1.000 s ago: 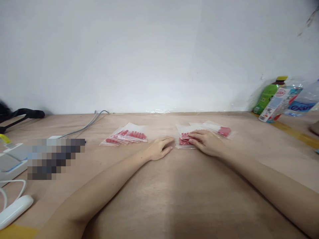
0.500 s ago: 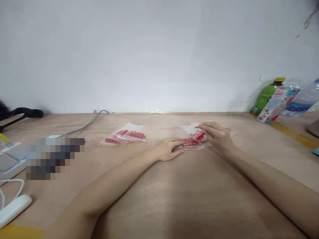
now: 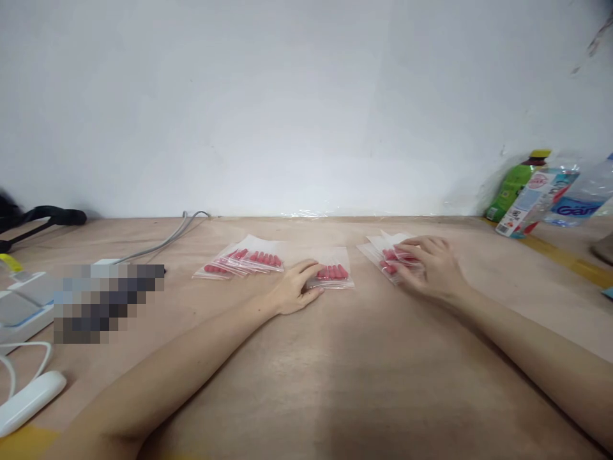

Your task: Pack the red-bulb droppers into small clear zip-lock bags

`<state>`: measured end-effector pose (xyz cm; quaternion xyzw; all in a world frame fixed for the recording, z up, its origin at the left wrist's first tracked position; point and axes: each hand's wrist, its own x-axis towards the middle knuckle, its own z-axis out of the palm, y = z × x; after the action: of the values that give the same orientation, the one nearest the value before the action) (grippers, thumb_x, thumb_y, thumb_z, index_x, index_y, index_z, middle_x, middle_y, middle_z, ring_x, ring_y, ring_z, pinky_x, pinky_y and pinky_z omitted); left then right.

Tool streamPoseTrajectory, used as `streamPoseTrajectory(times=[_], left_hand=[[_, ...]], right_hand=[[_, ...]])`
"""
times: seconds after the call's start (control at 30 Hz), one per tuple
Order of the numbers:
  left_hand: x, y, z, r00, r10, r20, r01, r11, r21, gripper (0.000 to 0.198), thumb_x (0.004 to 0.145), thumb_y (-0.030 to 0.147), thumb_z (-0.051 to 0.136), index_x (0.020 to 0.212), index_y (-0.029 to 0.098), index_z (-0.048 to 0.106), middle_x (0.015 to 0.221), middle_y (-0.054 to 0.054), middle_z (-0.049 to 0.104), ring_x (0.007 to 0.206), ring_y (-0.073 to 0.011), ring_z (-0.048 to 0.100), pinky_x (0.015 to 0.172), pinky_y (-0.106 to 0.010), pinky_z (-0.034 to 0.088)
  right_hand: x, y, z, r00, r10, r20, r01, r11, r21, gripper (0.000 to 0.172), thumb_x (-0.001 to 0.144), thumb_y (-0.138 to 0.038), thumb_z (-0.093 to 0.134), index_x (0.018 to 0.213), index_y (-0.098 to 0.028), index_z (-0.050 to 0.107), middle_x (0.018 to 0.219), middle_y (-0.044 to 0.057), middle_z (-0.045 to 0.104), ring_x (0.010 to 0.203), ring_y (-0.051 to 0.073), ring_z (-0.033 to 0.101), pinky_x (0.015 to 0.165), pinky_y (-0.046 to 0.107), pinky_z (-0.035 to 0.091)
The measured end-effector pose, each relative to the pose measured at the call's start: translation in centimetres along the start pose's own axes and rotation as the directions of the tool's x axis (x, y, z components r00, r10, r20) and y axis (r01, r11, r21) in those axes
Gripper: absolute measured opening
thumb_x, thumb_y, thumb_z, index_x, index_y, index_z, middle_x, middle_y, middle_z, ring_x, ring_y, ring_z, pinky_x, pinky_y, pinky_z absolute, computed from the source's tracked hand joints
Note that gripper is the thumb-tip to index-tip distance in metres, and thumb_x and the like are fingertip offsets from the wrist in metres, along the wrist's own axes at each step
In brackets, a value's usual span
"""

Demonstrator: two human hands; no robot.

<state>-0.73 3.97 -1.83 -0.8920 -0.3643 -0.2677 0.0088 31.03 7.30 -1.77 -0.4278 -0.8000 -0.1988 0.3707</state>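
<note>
A clear zip bag (image 3: 334, 280) with several red, capsule-like pieces inside lies flat in the middle of the table. My left hand (image 3: 294, 289) rests at this bag's left edge, its fingers stretched out and partly over it. To the right, a pile of similar zip bags (image 3: 376, 250) with red pieces overlaps at angles. Over that pile my right hand (image 3: 433, 268) is curved, thumb and fingers apart, and it covers part of the bags. Another fanned group of filled zip bags (image 3: 244, 257) lies to the left of my left hand.
A green bottle (image 3: 514, 185), a printed carton-like pack (image 3: 531, 201) and a clear bottle (image 3: 582, 201) stand at the back right. On the left are a white power strip (image 3: 29, 300), a grey cable (image 3: 163, 243) and a white rounded device (image 3: 33, 402). A white wall (image 3: 287, 115) closes the back.
My left hand has slid left with one bag, which now lies apart from the right pile. The right hand's fingers have spread and lowered over the remaining bags.
</note>
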Motion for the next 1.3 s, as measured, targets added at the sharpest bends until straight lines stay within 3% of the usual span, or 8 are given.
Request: streamPoseTrajectory(times=[0.07,0.13,0.3,0.43,0.73,0.93,1.07,1.3], left_hand=[[0.3,-0.2,0.1,0.998,0.04,0.042,-0.039,0.999,-0.032,0.039,0.085,0.03,0.048,0.123,0.019,0.048,0.126,-0.01,0.047,0.116,-0.0212,0.045,0.098,-0.034,0.038],[0.6,-0.4,0.3,0.994,0.041,0.105,-0.035,0.998,-0.055,0.037,0.087,0.029,0.046,0.123,0.021,0.049,0.128,-0.009,0.046,0.117,-0.0206,0.045,0.099,-0.034,0.038],[0.9,-0.5,0.4,0.991,-0.03,0.129,0.038,0.997,-0.064,0.04,0.088,0.033,0.045,0.126,0.022,0.047,0.13,-0.008,0.046,0.119,-0.0212,0.044,0.1,-0.036,0.036],[0.7,-0.2,0.4,0.991,-0.053,0.122,0.062,0.996,-0.07,0.039,0.088,0.033,0.045,0.125,0.023,0.047,0.13,-0.008,0.046,0.119,-0.0206,0.044,0.1,-0.035,0.036],[0.8,-0.4,0.4,0.994,-0.019,0.105,0.022,1.0,-0.023,0.039,0.087,0.031,0.045,0.125,0.022,0.047,0.126,-0.008,0.048,0.114,-0.02,0.047,0.098,-0.033,0.038],[2.7,0.4,1.7,0.979,0.184,-0.092,-0.168,0.972,0.162,0.023,0.081,0.025,0.053,0.103,0.019,0.06,0.104,-0.006,0.061,0.098,-0.0191,0.056,0.088,-0.033,0.044],[4.1,0.5,3.0,0.942,0.318,-0.104,-0.286,0.927,0.241,0.016,0.083,0.019,0.047,0.083,0.016,0.062,0.089,-0.004,0.066,0.085,-0.0173,0.06,0.079,-0.031,0.048],[4.4,0.1,3.1,0.909,0.405,-0.095,-0.357,0.877,0.32,0.02,0.086,0.016,0.043,0.077,0.016,0.061,0.084,-0.004,0.067,0.084,-0.0163,0.061,0.078,-0.03,0.049]], right_hand=[[0.8,-2.4,0.0,0.983,-0.165,0.082,0.159,0.985,0.07,0.029,0.075,-0.039,0.052,0.095,-0.022,0.064,0.091,0.007,0.064,0.089,0.022,0.054,0.085,0.041,0.031],[1.5,-4.4,0.5,0.933,-0.318,0.166,0.3,0.945,0.126,0.026,0.078,-0.037,0.051,0.096,-0.024,0.064,0.086,0.005,0.065,0.085,0.02,0.053,0.084,0.039,0.03],[2.6,-6.4,3.0,0.885,-0.438,0.159,0.437,0.898,0.042,0.025,0.084,-0.023,0.042,0.082,-0.023,0.066,0.073,0.003,0.064,0.076,0.016,0.051,0.081,0.037,0.029],[2.8,-6.5,3.8,0.886,-0.443,0.139,0.449,0.893,-0.016,0.033,0.087,-0.019,0.038,0.07,-0.021,0.065,0.067,0.003,0.063,0.071,0.014,0.05,0.078,0.034,0.029],[2.6,-6.3,4.1,0.886,-0.464,0.009,0.464,0.886,0.019,0.024,0.084,-0.015,0.045,0.068,-0.018,0.063,0.061,0.0,0.062,0.068,0.013,0.05,0.076,0.034,0.028],[2.6,-7.2,4.2,0.905,-0.425,-0.001,0.425,0.905,0.03,0.023,0.082,-0.02,0.048,0.064,-0.017,0.062,0.06,0.001,0.061,0.066,0.013,0.049,0.075,0.034,0.027],[2.5,-7.5,4.2,0.92,-0.392,0.018,0.391,0.919,0.044,0.023,0.082,-0.022,0.048,0.066,-0.016,0.062,0.061,0.002,0.061,0.067,0.014,0.049,0.074,0.034,0.027],[2.4,-7.5,4.1,0.922,-0.386,0.024,0.385,0.922,0.049,0.024,0.083,-0.021,0.045,0.068,-0.016,0.062,0.061,0.002,0.061,0.068,0.014,0.049,0.076,0.035,0.026]])
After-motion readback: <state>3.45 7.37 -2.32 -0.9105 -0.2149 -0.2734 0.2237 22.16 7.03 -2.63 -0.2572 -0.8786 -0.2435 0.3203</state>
